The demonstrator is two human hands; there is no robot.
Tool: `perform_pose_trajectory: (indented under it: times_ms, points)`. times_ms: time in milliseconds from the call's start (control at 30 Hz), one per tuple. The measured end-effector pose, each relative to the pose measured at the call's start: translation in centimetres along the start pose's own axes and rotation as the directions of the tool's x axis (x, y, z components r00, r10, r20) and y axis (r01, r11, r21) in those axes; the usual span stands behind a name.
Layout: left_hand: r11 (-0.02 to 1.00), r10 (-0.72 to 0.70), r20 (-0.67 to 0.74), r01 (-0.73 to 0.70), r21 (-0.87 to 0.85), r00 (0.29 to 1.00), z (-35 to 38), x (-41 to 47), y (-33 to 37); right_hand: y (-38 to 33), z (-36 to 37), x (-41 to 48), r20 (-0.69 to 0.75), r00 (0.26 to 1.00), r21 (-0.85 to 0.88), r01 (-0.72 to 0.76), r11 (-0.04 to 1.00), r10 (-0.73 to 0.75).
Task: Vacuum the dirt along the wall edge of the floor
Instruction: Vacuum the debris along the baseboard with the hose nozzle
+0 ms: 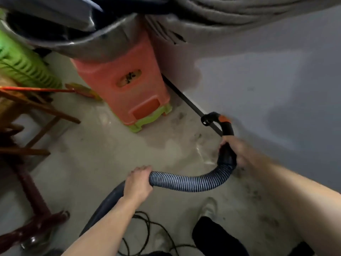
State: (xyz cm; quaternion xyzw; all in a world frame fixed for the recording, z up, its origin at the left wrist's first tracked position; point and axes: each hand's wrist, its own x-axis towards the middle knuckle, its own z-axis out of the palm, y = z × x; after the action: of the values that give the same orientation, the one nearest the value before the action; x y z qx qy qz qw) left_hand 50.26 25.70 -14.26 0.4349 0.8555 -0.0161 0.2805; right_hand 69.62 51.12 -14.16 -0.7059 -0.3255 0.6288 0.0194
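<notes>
Vacuum hose (184,183) in curled left hand (137,183), handle (227,127) in curled right hand (239,150)

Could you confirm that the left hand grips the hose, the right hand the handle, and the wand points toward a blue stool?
Not quite: in the head view the stool is orange, not blue. The left hand on the hose, right hand on the handle and the wand aimed there are right.

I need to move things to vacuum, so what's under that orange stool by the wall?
A light green stool sits nested under the orange stool; only its lower rim and feet show. The rest of it, and whatever lies beneath, is covered.
</notes>
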Motion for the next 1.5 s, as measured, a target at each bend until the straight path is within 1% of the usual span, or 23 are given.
perform_pose_trajectory:
  times_ms: [67,200,300,400,533,633,733,900,1033,1200,1333,1433,1500]
  points:
    - [1.000,0.002,0.034,-0.003,0.007,0.999,2.9,2.8,0.3,-0.4,0.5,3.8,-0.039,0.999,-0.047,0.023,0.999,-0.025]
    - [0.999,-0.021,0.052,0.019,0.038,0.998,10.5,7.6,-0.6,0.1,1.9,11.5,0.045,0.999,-0.162,0.019,0.987,-0.012]
    - [0.999,-0.029,0.065,0.027,0.020,0.998,16.8,11.1,-2.6,1.5,5.0,16.9,0.079,0.995,-0.192,0.078,0.978,-0.064]
    - [1.000,-0.025,0.043,0.025,-0.004,0.999,21.7,15.5,-5.2,2.6,8.8,22.4,0.085,0.981,-0.227,0.191,0.955,-0.176]
    - [1.000,-0.015,-0.066,0.014,-0.014,0.998,26.0,21.5,-8.9,2.8,13.3,28.9,0.123,0.952,-0.237,0.301,0.924,-0.279]
    - [1.000,0.022,-0.141,-0.022,0.000,0.990,27.6,26.0,-11.1,2.2,15.4,33.1,0.115,0.933,-0.201,0.359,0.912,-0.342]
    - [0.992,0.118,-0.178,-0.108,0.064,0.977,29.0,30.0,-12.0,1.3,16.8,36.4,0.130,0.899,-0.214,0.437,0.874,-0.418]
    - [0.943,0.311,-0.201,-0.276,0.184,0.929,31.5,35.2,-12.8,0.0,18.2,41.2,0.149,0.849,-0.261,0.528,0.808,-0.507]
    - [0.897,0.407,-0.164,-0.359,0.257,0.899,32.4,37.5,-13.8,-1.0,19.6,43.5,0.184,0.813,-0.283,0.582,0.762,-0.553]
    - [0.857,0.448,-0.139,-0.381,0.346,0.883,31.4,37.0,-14.0,-1.6,20.1,43.1,0.216,0.804,-0.354,0.594,0.723,-0.555]
    - [0.876,0.426,-0.113,-0.379,0.298,0.898,31.1,35.0,-12.7,-1.2,17.9,41.6,0.180,0.831,-0.394,0.551,0.736,-0.526]
    - [0.879,0.408,-0.060,-0.374,0.295,0.911,32.2,33.8,-13.2,-0.4,17.1,41.5,0.169,0.833,-0.414,0.545,0.729,-0.527]
    - [0.892,0.362,-0.034,-0.335,0.304,0.932,32.2,33.5,-14.3,-0.5,17.1,41.5,0.183,0.831,-0.409,0.551,0.727,-0.526]
